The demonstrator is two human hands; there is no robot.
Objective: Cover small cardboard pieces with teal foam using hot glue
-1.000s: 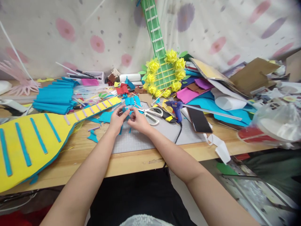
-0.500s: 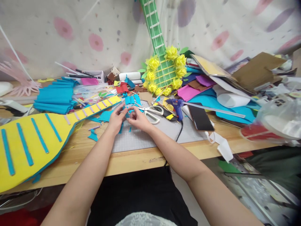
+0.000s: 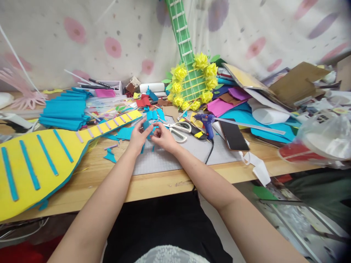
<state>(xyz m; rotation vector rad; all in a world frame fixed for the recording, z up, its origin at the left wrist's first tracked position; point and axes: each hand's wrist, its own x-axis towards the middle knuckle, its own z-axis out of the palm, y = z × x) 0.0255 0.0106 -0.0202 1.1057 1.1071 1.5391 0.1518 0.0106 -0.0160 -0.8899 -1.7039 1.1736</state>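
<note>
My left hand (image 3: 139, 136) is closed on a small piece of blue crepe paper (image 3: 146, 125), held above a grey cutting mat (image 3: 167, 164). Close beside it, my right hand (image 3: 162, 136) has its thumb and fingers pinched together at the paper's right side; what lies between those fingertips is hidden. Scissors with white handles (image 3: 182, 127) lie just past my right hand. Blue paper scraps (image 3: 124, 133) are scattered around both hands. To the left rests a yellow guitar-shaped cutout (image 3: 44, 160) with blue and purple strips.
A green paper guitar (image 3: 189, 78) with yellow flowers leans at the back. A blue glue gun (image 3: 207, 126), a utility knife (image 3: 197, 133) and a phone (image 3: 234, 135) lie to the right. Folded blue crepe paper (image 3: 64, 113) sits at the left. A bagged red cup (image 3: 301, 153) stands far right.
The fingers of my left hand have opened a little, showing more of the blue paper. My right fingertips have curled in and shifted slightly. The view has moved very slightly.
</note>
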